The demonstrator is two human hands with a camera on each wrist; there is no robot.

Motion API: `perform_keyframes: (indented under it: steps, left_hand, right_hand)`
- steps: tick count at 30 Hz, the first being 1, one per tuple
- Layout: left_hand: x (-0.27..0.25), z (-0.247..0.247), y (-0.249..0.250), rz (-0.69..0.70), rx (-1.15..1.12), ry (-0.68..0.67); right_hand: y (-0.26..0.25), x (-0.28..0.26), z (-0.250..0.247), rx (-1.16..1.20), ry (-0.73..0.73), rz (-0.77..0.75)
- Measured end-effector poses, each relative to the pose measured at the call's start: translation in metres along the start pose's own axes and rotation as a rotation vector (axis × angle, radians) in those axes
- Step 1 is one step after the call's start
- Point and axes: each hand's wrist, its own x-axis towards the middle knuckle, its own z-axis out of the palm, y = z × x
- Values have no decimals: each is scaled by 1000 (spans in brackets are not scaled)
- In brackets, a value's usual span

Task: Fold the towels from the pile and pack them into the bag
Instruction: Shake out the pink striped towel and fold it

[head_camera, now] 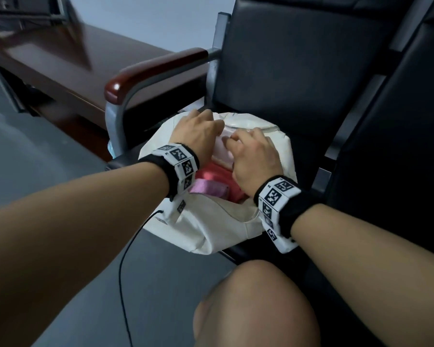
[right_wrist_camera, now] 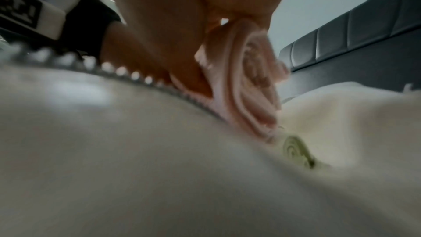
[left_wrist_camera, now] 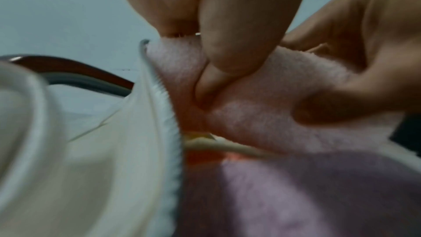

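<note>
The cream bag [head_camera: 211, 229] sits on a black chair [head_camera: 298, 71] beside its wooden armrest [head_camera: 156, 68]. Both grips press a pale pink towel [head_camera: 223, 146] into the bag's open mouth: left hand [head_camera: 198, 131] fingers curled on it, right hand [head_camera: 253, 156] likewise. A red towel [head_camera: 211, 176] and a purple towel [head_camera: 206, 187] crowd the opening.

1. both forearms bare, no sleeves showing in the head view.
2. left wrist band [head_camera: 176, 164], left of centre: black fabric cuff under white blocks printed with black square codes.
3. right wrist band [head_camera: 277, 199], right of centre: same black cuff and white coded blocks, running down its side.
4. thin black cable [head_camera: 125, 249] trails from the left band toward the bottom edge.
5. bare knee [head_camera: 256, 306] at bottom centre.
</note>
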Motion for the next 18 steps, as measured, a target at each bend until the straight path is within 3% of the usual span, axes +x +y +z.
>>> perform_keyframes:
  steps: [3, 5, 11, 18]
  left_hand:
    - [-6, 16, -12, -48, 59, -183]
    - [-12, 24, -15, -78, 112, -333]
    - [-16, 28, -9, -69, 197, -475]
    - [-27, 43, -3, -61, 306, -504]
  right_hand:
    - [-4, -8, 10, 2, -308, -125]
    - [-6, -17, 16, -31, -436, -176]
    - [-7, -23, 16, 59, -523, -104]
    - [-9, -29, 18, 116, -630, -68]
